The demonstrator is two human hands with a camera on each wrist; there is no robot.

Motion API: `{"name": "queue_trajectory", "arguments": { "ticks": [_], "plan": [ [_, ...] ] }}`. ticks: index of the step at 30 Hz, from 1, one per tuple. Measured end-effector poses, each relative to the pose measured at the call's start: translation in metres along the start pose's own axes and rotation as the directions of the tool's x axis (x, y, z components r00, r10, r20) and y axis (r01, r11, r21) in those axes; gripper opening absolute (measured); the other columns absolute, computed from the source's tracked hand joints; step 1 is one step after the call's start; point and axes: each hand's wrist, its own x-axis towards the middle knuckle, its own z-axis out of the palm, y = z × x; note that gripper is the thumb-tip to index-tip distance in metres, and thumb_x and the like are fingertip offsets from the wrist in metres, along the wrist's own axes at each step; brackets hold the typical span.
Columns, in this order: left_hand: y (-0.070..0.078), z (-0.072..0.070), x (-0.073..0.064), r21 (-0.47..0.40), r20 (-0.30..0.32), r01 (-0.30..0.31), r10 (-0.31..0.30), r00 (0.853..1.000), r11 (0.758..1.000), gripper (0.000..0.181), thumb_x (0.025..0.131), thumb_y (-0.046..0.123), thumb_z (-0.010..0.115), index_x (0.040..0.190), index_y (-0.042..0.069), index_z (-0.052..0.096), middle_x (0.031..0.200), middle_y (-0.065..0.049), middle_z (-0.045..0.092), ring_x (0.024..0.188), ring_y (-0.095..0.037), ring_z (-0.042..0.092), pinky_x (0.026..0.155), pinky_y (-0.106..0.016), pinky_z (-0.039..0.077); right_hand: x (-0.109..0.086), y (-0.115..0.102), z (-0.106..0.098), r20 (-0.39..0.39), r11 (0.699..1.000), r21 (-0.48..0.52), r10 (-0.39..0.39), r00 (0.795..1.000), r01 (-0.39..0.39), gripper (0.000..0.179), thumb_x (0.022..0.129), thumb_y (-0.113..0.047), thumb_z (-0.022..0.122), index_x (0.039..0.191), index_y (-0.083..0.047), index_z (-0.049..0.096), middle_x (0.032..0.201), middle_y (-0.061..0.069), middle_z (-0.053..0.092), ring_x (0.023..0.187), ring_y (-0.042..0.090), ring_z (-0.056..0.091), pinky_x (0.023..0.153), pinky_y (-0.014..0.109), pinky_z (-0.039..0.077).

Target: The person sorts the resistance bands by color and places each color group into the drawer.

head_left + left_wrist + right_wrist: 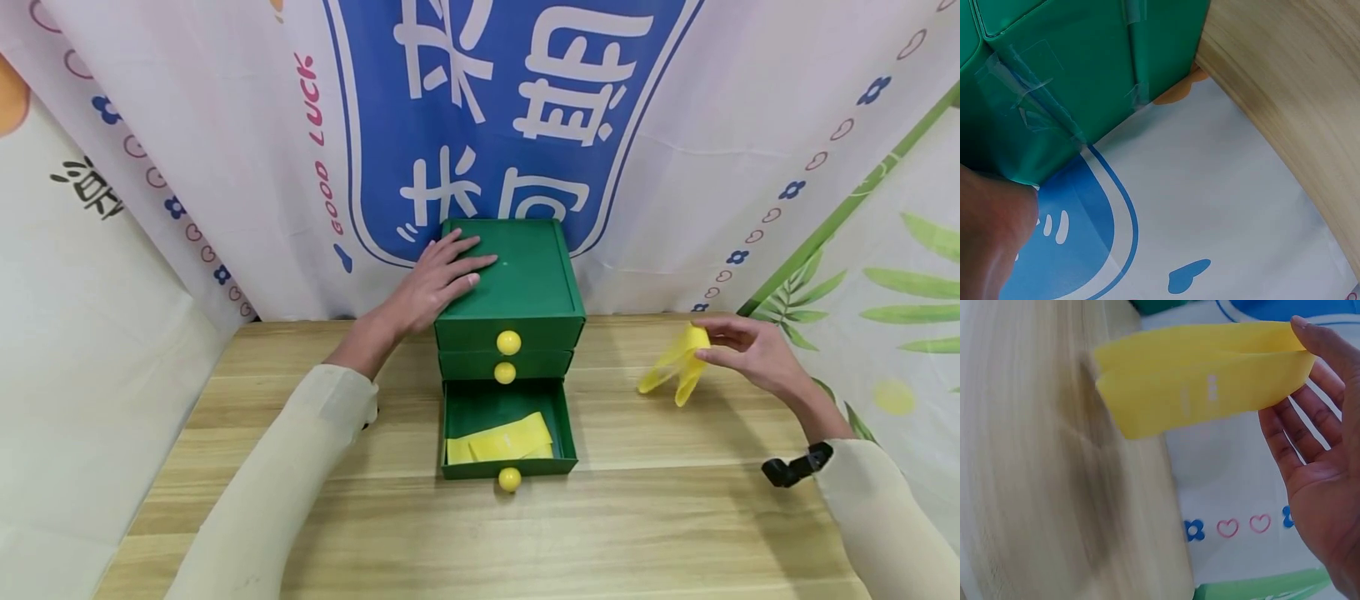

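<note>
A green drawer box (517,267) with yellow ball knobs stands at the back of the table. My left hand (438,279) rests on the left part of its top, fingers spread. The bottom drawer (480,404) is pulled out, and folded yellow bands (510,440) lie in it. To the right of the box, my right hand (742,346) pinches a yellow band (686,358) by its folded end, between thumb and fingers. Both loose ends of this band (1204,387) hang down over the table. Clear tape (1041,94) shows on the box's side in the left wrist view.
The wooden table (360,517) runs up to a printed curtain (645,208) directly behind the box. The two upper drawers are closed. A pale printed cloth (82,375) hangs at the left, and one with green leaves (911,283) hangs at the right.
</note>
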Motion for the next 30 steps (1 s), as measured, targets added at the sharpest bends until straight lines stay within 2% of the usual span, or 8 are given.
{"name": "queue_trajectory", "arguments": {
  "ticks": [6,16,20,24,30],
  "plan": [
    [0.001,0.000,0.000,0.000,0.001,-0.001,0.001,1.000,1.000,0.050,0.113,0.039,0.039,0.159,0.025,0.052,0.173,-0.008,0.030,0.165,-0.028,0.004,0.130,-0.059,-0.002,0.000,-0.019,0.006,0.000,0.996,0.058,-0.063,0.998,0.063,0.043,0.088,0.012,0.078,0.130,0.010,0.068,0.125,-0.014,0.073,0.107,0.004,0.071,0.088,0.016,0.057],
    [0.000,0.000,0.000,-0.004,-0.003,-0.006,0.006,1.000,1.000,0.050,0.114,0.039,0.039,0.159,0.024,0.052,0.173,-0.009,0.030,0.165,-0.029,0.004,0.130,-0.059,-0.003,0.001,-0.045,0.016,0.013,0.981,0.096,-0.169,0.986,0.167,0.043,0.085,0.020,0.075,0.127,0.015,0.067,0.123,-0.011,0.074,0.105,0.006,0.072,0.088,0.016,0.058],
    [0.001,-0.001,0.000,-0.002,0.004,-0.001,0.001,1.000,1.000,0.050,0.114,0.040,0.039,0.160,0.025,0.051,0.174,-0.008,0.030,0.165,-0.028,0.003,0.130,-0.058,-0.003,0.001,-0.052,0.022,0.028,0.965,0.165,-0.212,0.977,0.205,0.043,0.084,0.024,0.073,0.126,0.017,0.066,0.124,-0.006,0.074,0.104,0.008,0.073,0.088,0.018,0.058],
    [0.002,-0.001,-0.001,0.001,0.009,0.004,-0.004,1.000,1.000,0.050,0.114,0.040,0.039,0.160,0.026,0.051,0.174,-0.008,0.029,0.165,-0.028,0.003,0.130,-0.059,-0.003,0.001,-0.060,0.029,0.040,0.935,0.236,-0.280,0.959,0.264,0.044,0.083,0.027,0.071,0.125,0.018,0.065,0.125,0.000,0.074,0.105,0.011,0.073,0.090,0.019,0.058],
    [0.000,0.001,-0.001,0.001,-0.001,-0.003,0.003,1.000,1.000,0.050,0.114,0.040,0.039,0.160,0.024,0.051,0.174,-0.008,0.029,0.165,-0.029,0.003,0.130,-0.059,-0.002,0.002,-0.073,0.036,0.068,0.913,0.274,-0.331,0.941,0.301,0.045,0.080,0.028,0.071,0.124,0.018,0.067,0.123,0.004,0.075,0.103,0.015,0.073,0.093,0.021,0.058]
  ]
}}
